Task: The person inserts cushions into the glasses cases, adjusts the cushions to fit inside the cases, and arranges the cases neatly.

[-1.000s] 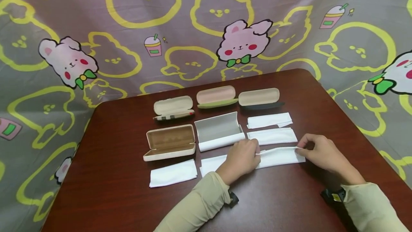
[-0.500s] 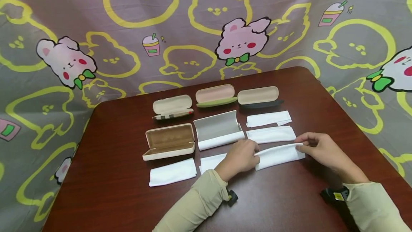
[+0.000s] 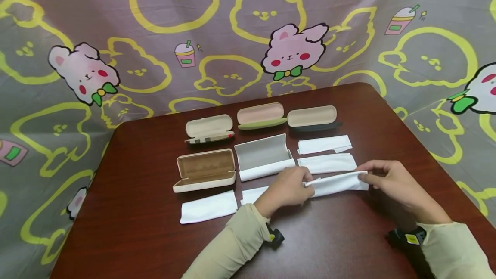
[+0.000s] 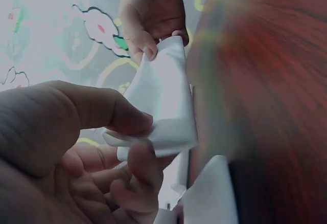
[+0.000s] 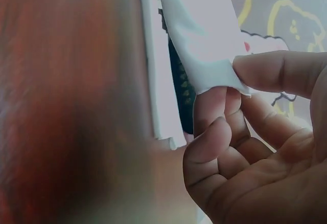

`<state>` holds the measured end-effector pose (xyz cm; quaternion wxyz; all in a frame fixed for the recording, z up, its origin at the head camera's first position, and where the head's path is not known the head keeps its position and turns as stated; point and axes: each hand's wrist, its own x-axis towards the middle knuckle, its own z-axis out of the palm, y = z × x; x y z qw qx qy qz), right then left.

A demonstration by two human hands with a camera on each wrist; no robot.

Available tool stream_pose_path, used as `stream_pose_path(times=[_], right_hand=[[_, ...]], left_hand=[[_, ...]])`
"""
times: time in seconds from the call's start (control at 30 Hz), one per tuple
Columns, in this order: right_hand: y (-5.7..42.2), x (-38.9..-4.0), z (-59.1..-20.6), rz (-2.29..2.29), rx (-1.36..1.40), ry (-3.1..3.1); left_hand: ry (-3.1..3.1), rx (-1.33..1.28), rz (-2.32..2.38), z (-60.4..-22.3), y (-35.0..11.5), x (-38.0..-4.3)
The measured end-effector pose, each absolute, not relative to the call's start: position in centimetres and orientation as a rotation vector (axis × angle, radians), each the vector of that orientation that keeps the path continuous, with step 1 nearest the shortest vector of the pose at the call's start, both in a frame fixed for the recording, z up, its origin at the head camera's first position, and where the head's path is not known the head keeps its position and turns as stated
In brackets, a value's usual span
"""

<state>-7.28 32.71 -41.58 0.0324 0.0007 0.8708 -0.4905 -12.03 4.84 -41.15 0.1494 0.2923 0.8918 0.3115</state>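
A folded white cloth (image 3: 337,184) is stretched between my two hands at the front right of the group. My left hand (image 3: 288,186) pinches its left end; in the left wrist view the thumb presses on top, with fingers beneath. At the opposite end, my right hand (image 3: 399,188) pinches the corner between thumb and fingers. The right wrist view shows the cloth (image 5: 204,35) raised off the table there. Partly hidden behind my left hand lies another white cloth (image 3: 253,195).
Two folded white cloths (image 3: 327,163) lie just beyond, and one (image 3: 209,207) lies at the left. Open glasses cases stand behind: a brown-lined one (image 3: 205,165), a grey-lined white one (image 3: 263,154), and a back row including a pink-lined case (image 3: 260,114). A patterned curtain (image 3: 224,20) surrounds the table (image 3: 128,175).
Both hands keep hold of the cloth. Its near edge has lifted away from me and the cloth now shows as a narrower strip. The right hand has shifted slightly right.
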Motion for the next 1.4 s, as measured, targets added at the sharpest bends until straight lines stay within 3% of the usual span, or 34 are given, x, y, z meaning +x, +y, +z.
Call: stream_pose_path(times=[0.6,1.4], right_hand=[[30.0,-9.7,-39.2,-1.571,-0.012,2.572],[23.1,-15.4,-40.2,-1.705,-0.119,2.372]], left_hand=[[2.605,0.7,1.152,-38.6,0.6,-13.7],[2.838,0.518,1.058,-38.1,-5.6,-15.4]])
